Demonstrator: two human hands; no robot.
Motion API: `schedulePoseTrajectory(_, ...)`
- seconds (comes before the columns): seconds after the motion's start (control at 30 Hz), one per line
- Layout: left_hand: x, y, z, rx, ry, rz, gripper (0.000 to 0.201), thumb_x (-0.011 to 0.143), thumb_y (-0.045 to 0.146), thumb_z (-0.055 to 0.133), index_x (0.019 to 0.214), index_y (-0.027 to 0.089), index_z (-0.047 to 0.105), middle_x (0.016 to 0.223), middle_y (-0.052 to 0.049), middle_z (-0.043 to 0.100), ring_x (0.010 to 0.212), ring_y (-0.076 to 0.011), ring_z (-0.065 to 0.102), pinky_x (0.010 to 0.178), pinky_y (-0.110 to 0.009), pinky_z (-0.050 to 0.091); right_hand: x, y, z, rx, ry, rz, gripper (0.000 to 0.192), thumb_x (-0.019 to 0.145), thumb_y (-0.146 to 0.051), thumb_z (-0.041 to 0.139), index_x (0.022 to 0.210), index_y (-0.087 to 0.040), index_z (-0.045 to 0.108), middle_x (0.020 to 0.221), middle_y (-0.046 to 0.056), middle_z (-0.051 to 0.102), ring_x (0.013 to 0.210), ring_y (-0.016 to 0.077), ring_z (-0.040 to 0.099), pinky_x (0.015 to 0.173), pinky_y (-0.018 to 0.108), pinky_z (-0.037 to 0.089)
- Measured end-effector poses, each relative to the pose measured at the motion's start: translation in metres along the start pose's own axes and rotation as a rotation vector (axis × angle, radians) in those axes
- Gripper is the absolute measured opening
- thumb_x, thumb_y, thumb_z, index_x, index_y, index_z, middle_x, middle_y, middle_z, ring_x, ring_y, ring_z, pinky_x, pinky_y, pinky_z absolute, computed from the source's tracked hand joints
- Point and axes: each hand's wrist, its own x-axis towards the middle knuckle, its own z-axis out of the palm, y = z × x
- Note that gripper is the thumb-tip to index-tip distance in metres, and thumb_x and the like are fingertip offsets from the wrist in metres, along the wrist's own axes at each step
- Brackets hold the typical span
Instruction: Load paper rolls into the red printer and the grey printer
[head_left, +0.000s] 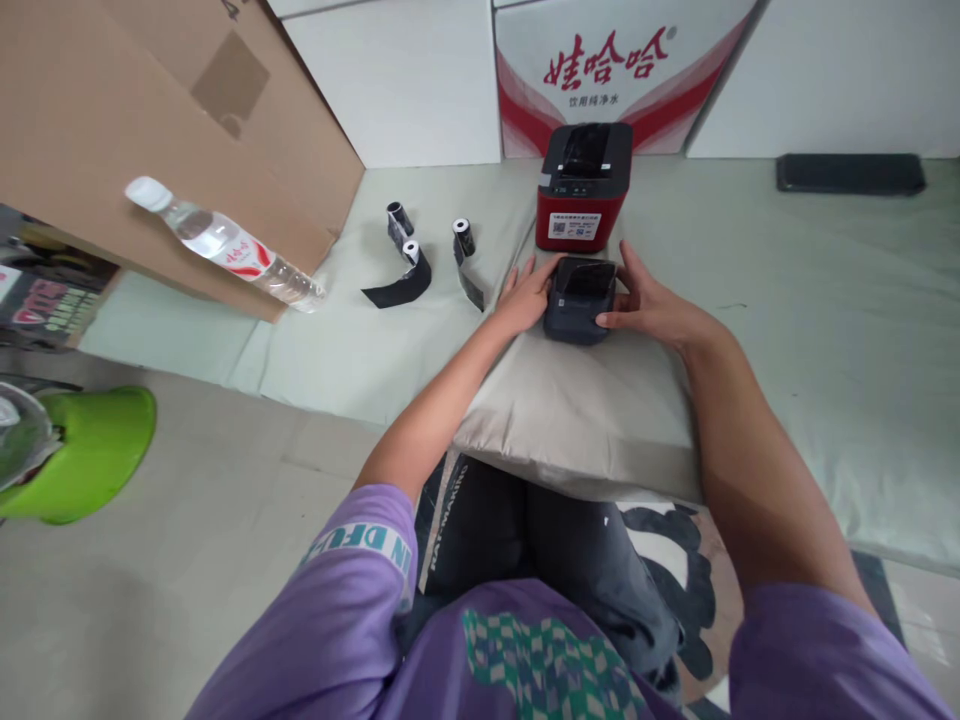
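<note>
A small dark label printer (580, 300) sits on a grey cushion between my hands. My left hand (525, 297) presses against its left side, the index finger along its upper left edge and other fingers spread behind. On the right side, my right hand (646, 300) grips the printer, thumb at the front corner and index finger stretched upward. Just behind stands a larger red and black receipt printer (579, 215) with a white label on its front. To the left lie several small black paper rolls, including a partly unrolled one (409, 275) and another with a loose tail (465, 240).
A plastic water bottle (232, 245) leans against a cardboard box (172, 130) at the left. White cartons (390, 85) line the back. A flat black object (850, 173) lies at the far right. A green stool (97, 450) stands on the floor at the lower left.
</note>
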Motion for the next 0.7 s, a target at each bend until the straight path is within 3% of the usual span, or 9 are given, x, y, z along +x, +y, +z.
schedulePoseTrajectory(0.2, -0.002, -0.003, 0.002, -0.013, 0.047, 0.02, 0.054, 0.111, 0.032, 0.037, 0.162, 0.038, 0.053, 0.172, 0.004, 0.055, 0.173, -0.0221, 0.03, 0.146, -0.053, 0.004, 0.001, 0.005, -0.002, -0.005, 0.022, 0.018, 0.152, 0.065, -0.051, 0.101, 0.177, -0.051, -0.002, 0.19, 0.008, 0.012, 0.112, 0.0255, 0.077, 0.097, 0.053, 0.072)
schedulePoseTrajectory(0.43, -0.002, -0.011, 0.002, -0.028, 0.071, 0.044, 0.056, 0.111, 0.033, 0.036, 0.165, 0.038, 0.049, 0.172, 0.002, 0.056, 0.17, -0.0221, 0.039, 0.146, -0.053, 0.008, 0.003, 0.003, 0.003, -0.032, 0.061, 0.008, 0.148, 0.065, -0.054, 0.1, 0.179, -0.045, 0.006, 0.189, 0.01, 0.014, 0.132, 0.0375, 0.07, 0.095, 0.055, 0.071)
schedulePoseTrajectory(0.57, 0.005, -0.022, 0.004, -0.107, 0.099, 0.106, 0.052, 0.11, 0.033, 0.04, 0.159, 0.035, 0.057, 0.163, 0.0, 0.064, 0.163, -0.0249, 0.049, 0.145, -0.054, 0.015, 0.0, -0.006, 0.01, -0.065, 0.121, 0.039, 0.126, 0.074, -0.05, 0.09, 0.178, -0.04, 0.02, 0.187, 0.008, 0.022, 0.132, 0.0394, 0.07, 0.095, 0.056, 0.071)
schedulePoseTrajectory(0.7, 0.004, -0.022, 0.0, -0.225, 0.085, 0.146, 0.05, 0.109, 0.033, 0.045, 0.156, 0.036, 0.061, 0.161, 0.002, 0.066, 0.16, -0.026, 0.052, 0.143, -0.052, 0.025, -0.003, -0.01, 0.014, -0.067, 0.141, 0.017, 0.102, 0.078, -0.041, 0.082, 0.171, -0.039, 0.04, 0.182, 0.005, 0.037, 0.12, 0.0348, 0.075, 0.096, 0.056, 0.069)
